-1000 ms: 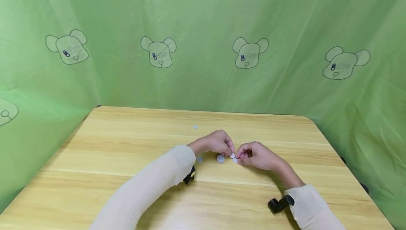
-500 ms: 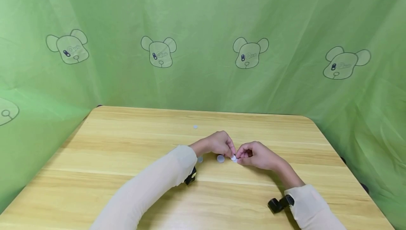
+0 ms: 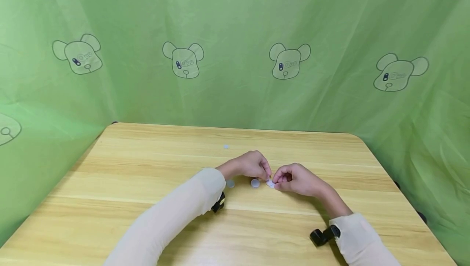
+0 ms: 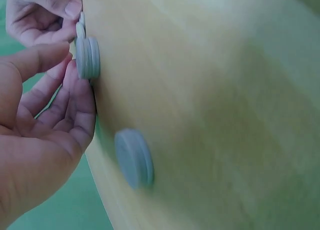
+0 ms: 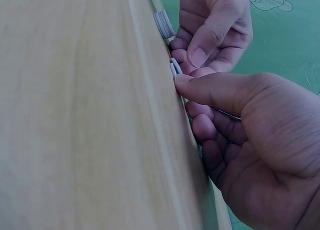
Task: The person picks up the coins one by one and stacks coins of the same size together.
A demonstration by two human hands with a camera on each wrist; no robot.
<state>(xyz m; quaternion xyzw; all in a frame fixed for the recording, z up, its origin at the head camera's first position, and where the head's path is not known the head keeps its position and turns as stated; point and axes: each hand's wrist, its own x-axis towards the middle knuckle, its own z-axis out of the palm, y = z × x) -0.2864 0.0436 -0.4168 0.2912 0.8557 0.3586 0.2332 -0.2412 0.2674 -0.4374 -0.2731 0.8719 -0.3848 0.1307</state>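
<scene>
Small round white discs lie on the wooden table. Two overlapping discs (image 3: pixel 270 183) sit between my hands, one resting partly over the other. My right hand (image 3: pixel 299 181) steadies the lower disc at its edge between thumb and fingertips, seen close in the right wrist view with the disc pair (image 5: pixel 175 66). Right above the pair is my left hand (image 3: pixel 252 164); its thumb and fingertips stand slightly apart, close to the upper disc. Beside the left fingers stands a disc stack (image 3: pixel 255 183), layered in the left wrist view. A shorter stack (image 4: pixel 134 159) stands nearer the left wrist.
One more white disc (image 3: pixel 226 147) lies farther back on the table (image 3: pixel 154 160). Green cloth (image 3: pixel 235 94) with printed bear heads hangs behind and at both sides. A black wrist camera (image 3: pixel 324 235) sits at the right cuff.
My left hand has lowered the disc it pinched onto the one at the right fingertips and its fingers have drawn slightly back from it. My right hand has stayed in place.
</scene>
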